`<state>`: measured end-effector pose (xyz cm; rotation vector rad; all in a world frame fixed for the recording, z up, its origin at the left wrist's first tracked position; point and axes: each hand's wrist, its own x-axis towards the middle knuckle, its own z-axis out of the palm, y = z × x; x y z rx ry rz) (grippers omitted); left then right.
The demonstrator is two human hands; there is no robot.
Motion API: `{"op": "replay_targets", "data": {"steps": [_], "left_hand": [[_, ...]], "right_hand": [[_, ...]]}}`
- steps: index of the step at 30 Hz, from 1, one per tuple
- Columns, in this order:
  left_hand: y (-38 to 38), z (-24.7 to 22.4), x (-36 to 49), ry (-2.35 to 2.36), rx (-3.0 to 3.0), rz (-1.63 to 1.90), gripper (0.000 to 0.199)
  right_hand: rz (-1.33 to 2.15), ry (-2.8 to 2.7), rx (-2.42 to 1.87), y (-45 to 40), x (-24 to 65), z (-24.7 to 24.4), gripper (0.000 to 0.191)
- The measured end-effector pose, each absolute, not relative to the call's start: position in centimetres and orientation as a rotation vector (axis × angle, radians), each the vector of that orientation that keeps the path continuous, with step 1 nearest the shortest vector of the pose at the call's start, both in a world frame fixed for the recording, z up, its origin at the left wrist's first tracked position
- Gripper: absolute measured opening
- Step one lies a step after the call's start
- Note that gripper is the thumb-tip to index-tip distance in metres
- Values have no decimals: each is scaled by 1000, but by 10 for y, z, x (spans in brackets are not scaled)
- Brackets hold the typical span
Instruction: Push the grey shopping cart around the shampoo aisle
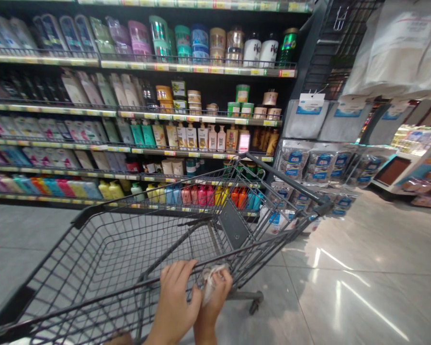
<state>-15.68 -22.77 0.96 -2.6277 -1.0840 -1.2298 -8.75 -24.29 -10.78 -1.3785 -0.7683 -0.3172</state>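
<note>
Supermarket aisle, looking forward and down past a person's two bare hands at a dark wire shopping cart (93,298) that stands at a slant on the floor. From the head view, the only one, the left hand (177,299) is closed over the cart's near top rail, fingers bent across it and the thumb pointing toward the other hand. How firmly it presses cannot be told. Just beside it, the right hand (215,294) holds a crumpled whitish wad (209,282), cloth or tissue, pinched narrowly in bent fingers; the wad sits between the two hands, against the same rail.

Farther along the cart, to the right of the picture, are a grey child-seat panel (234,224) and the push handle (285,182). Below, a caster wheel (255,305) rests on shiny grey floor tiles (362,268), which reflect white streaks of light.

Behind the cart runs tall dark shelving with price strips. Wide-lidded jars (200,45) line an upper shelf, pump bottles (203,137) stand lower, and bright pink, yellow and orange bottles (204,195) fill the bottom row. At right, clear packets with blue labels (321,165) hang in rows beneath pale bagged goods (398,52).
</note>
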Motion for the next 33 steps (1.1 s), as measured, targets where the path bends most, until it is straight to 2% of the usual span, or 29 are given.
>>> {"op": "replay_targets", "data": {"steps": [5,10,22,33], "left_hand": [[-229,8,-159,-1071,-2675,-1192,36],[-228,5,-160,-1047,-2688,-1168,43],[-231,5,-157,-1158,-2693,-1227,48],[-232,5,-153,-1296,-2660,-1240,40]], "right_hand": [[-78,-710,-1374,-253,-102,-132,16],[-40,-548,-1372,-251,-86,-99,15],[-270,-670,-1346,-257,-76,-38,14],[-265,-872,-1330,-250,-97,-83,22]]}}
